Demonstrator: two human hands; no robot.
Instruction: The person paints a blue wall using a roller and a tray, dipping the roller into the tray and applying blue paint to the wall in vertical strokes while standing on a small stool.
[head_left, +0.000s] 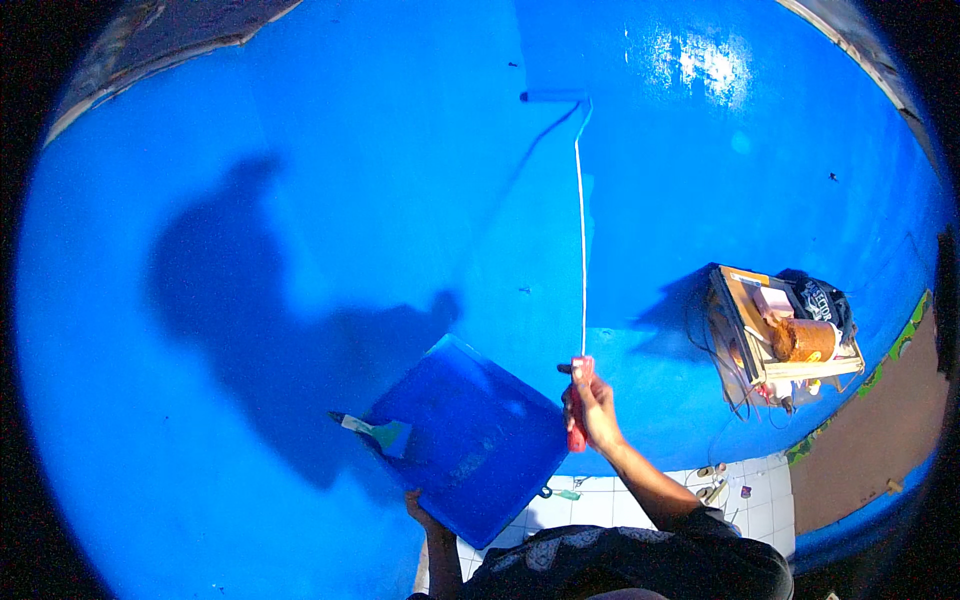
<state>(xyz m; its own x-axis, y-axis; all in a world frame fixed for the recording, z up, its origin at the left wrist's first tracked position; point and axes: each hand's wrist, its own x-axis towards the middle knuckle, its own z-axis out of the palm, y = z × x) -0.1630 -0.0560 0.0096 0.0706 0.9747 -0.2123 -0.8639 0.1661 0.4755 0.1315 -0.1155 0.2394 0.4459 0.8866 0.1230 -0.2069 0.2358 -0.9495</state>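
My right hand (594, 409) grips the red handle of a paint roller (582, 247), whose long thin metal rod runs up to the roller head. The blue roller head lies against the blue wall (360, 187), at the border between lighter blue and a deeper, wet-looking blue. My left hand (421, 510) grasps the lower left edge of a blue paint tray (480, 442), tilted in front of me. Across the tray's left rim lies a paintbrush (367, 427), its bristle end inside. Most of my left fingers are hidden by the tray.
To the right, a small wall shelf (810, 371) holds a brown container, a pink box, dark cloth and hanging cords. White floor tiles (592, 502) below carry several small items. A brown panel (862, 442) stands at lower right. My shadow falls on the wall at left.
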